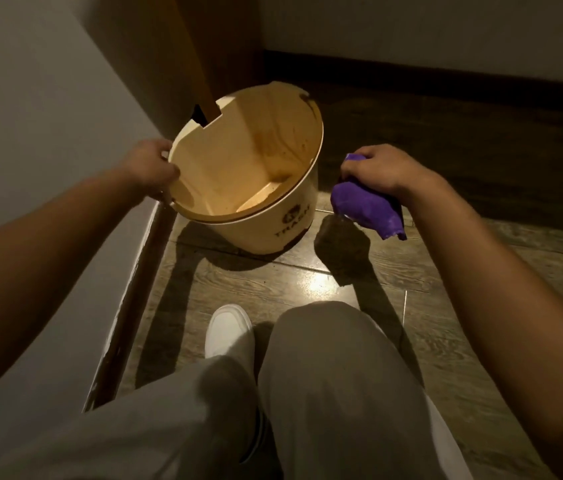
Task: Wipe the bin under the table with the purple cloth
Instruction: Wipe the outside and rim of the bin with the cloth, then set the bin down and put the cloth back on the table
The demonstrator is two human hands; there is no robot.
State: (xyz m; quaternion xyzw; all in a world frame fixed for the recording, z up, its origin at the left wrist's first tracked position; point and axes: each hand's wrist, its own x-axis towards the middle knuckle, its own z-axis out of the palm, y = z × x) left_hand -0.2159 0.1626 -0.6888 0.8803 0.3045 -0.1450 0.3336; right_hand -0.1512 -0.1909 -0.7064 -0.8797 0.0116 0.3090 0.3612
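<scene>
Cream bin (266, 216), purple cloth (365, 206)

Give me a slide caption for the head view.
Left hand tilts cream plastic bin; right hand holds bunched purple cloth.

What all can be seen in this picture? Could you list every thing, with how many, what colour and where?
bin: one, cream with dark lettering, on the floor at centre, tilted toward the camera, nothing visible inside but brownish stains
purple cloth: one, purple, bunched up, right of the bin, above the floor
table leg: one, brown wood, behind the bin's far rim
floor: wood-look planks, brown-grey, shiny in the middle
wall: pale, on the left, with a dark skirting board along its base
shoe: one, white, on the floor at lower centre
trousers: light grey, across the bottom
left hand: gripping the bin's left rim
right hand: closed around the purple cloth
</scene>
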